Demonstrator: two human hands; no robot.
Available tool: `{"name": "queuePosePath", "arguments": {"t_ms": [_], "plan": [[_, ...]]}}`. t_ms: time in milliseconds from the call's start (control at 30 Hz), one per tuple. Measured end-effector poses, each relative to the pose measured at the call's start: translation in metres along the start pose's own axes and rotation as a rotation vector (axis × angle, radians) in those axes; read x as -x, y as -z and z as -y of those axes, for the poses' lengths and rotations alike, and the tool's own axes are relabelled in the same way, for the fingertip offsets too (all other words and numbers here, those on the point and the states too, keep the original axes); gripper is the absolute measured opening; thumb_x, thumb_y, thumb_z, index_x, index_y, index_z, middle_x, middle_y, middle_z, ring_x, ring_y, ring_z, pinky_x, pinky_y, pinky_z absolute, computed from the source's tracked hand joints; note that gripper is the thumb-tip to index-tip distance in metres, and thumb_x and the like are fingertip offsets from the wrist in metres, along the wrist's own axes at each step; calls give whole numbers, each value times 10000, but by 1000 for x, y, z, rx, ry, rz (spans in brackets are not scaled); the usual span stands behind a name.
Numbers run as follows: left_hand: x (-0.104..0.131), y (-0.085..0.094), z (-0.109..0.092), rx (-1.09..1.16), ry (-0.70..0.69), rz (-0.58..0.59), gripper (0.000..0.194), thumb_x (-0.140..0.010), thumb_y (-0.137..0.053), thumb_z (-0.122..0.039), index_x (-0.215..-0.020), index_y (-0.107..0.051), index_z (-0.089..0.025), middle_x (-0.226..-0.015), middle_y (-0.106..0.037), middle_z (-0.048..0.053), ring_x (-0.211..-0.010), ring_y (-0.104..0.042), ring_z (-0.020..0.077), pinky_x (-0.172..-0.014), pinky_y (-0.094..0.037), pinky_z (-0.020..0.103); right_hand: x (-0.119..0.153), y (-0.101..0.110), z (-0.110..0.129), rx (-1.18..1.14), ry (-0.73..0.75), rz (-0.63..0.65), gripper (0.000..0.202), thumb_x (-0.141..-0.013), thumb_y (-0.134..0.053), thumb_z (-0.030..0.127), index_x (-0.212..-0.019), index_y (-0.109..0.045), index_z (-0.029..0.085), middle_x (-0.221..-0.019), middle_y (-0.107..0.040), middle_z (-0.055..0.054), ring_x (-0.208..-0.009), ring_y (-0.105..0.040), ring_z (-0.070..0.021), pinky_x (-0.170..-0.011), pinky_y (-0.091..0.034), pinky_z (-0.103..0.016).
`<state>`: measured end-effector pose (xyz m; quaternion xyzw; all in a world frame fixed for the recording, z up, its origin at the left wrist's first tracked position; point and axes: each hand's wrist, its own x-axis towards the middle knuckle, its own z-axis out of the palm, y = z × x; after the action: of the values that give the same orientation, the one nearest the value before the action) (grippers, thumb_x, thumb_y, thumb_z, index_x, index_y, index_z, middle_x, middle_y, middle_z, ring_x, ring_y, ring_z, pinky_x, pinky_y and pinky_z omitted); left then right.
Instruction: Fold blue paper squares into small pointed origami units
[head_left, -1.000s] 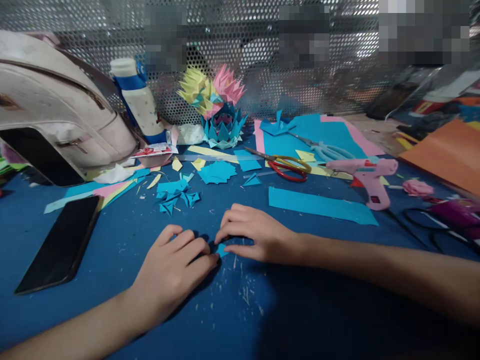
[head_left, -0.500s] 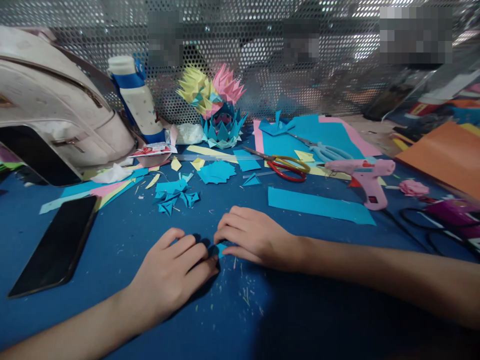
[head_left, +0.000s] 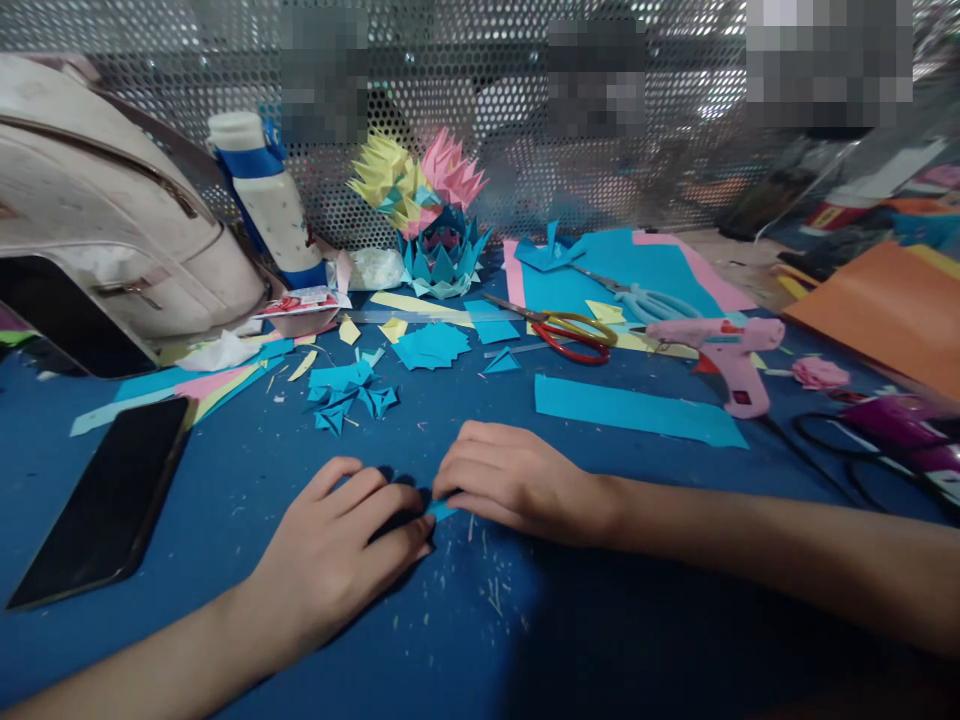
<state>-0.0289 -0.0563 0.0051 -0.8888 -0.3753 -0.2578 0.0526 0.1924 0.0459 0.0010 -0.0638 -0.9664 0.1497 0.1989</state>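
While the person's bare left hand point(head_left: 337, 545) pinches one end of a small bright-blue paper piece point(head_left: 441, 511) on the flat dark-blue tabletop point(head_left: 367, 675), the narrowly bunched right hand point(head_left: 517, 478) holds its other end.

This looks like a paper-craft workspace: a blue desk point(head_left: 225, 490) strewn with paper scraps point(head_left: 431, 346), with scissors point(head_left: 541, 318) toward its far edge, a pink glue gun point(head_left: 739, 352) to their right, and folded paper flowers point(head_left: 454, 174) before a perforated metal screen point(head_left: 517, 205).
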Motion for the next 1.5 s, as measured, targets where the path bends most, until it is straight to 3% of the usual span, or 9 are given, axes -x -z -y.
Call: {"name": "queuePosePath", "arguments": {"t_ms": [300,867,1200,1500], "plan": [[-2,3,5,136,-16,37,146,-1011,-531,-175,-1022,-675,-152,-1019,-713,63,-862,-618,183,-813,-376,366,-7,4,-2,-321,-175,-39,103,-889,-682,129,-988,-705,147,-893,-725,-29,-819,-562,-145,-759,-461,-269],[-4,4,5,106,-92,27,211,-1033,-468,-136,-1027,-678,-138,-1059,-742,38,-867,-605,159,-836,-397,340,-3,4,-3,-246,-61,-71,79,-937,-636,171,-977,-705,174,-933,-744,-10,-840,-599,-123,-776,-472,-256],[-2,3,10,46,-175,-3,168,-999,-516,-87,-924,-659,-132,-1081,-753,34,-850,-617,161,-831,-410,359,2,11,-10,-167,61,7,181,-998,-544,229,-1011,-720,188,-998,-725,-40,-847,-559,-136,-766,-445,-264],[1,5,11,2,-216,68,167,-991,-529,-86,-982,-691,-126,-1152,-730,55,-907,-644,173,-873,-422,370,0,14,-17,-126,155,52,184,-1004,-538,255,-1043,-708,196,-1028,-698,-37,-849,-535,-134,-756,-412,-272]]}}
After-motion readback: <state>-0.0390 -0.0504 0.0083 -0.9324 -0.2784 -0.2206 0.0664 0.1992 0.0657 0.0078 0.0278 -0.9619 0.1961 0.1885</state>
